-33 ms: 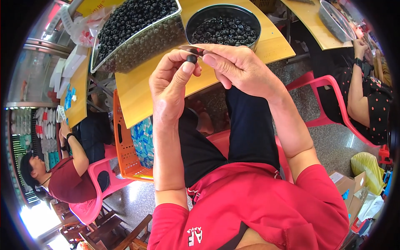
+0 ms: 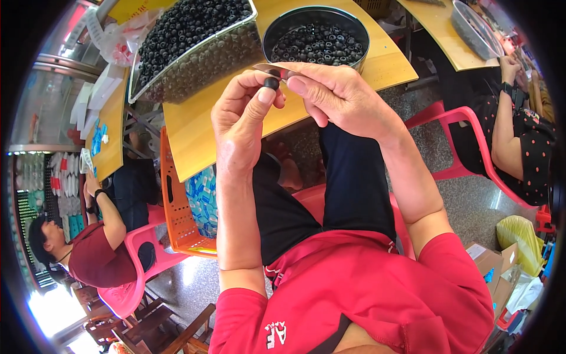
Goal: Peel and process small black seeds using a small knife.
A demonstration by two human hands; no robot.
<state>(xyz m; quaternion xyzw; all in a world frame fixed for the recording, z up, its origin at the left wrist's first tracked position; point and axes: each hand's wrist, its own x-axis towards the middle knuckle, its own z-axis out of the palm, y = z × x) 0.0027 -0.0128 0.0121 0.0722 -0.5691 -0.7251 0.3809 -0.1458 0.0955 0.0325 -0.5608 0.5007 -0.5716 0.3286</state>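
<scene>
My left hand [image 2: 244, 118] is closed, pinching a small round black part [image 2: 271, 83] between thumb and fingertips above the table's near edge. My right hand [image 2: 356, 100] grips a thin metal blade [image 2: 265, 67], with its tip reaching over the part. Its handle is mostly hidden in my fingers. Just beyond my hands stands a dark round basin [image 2: 315, 16] holding many black ring-like parts with holes. To its left, a clear rectangular tub [image 2: 212, 64] is heaped with similar black parts.
A wooden table [image 2: 389, 59] bears both containers. Left of my legs, an orange crate [image 2: 174, 200] holds blue-and-white packets [image 2: 203, 203]. People sit on pink chairs at left [image 2: 97, 253] and right [image 2: 507, 141]. Cardboard boxes [image 2: 489, 259] and a yellow-green bag [image 2: 519, 236] lie at lower right.
</scene>
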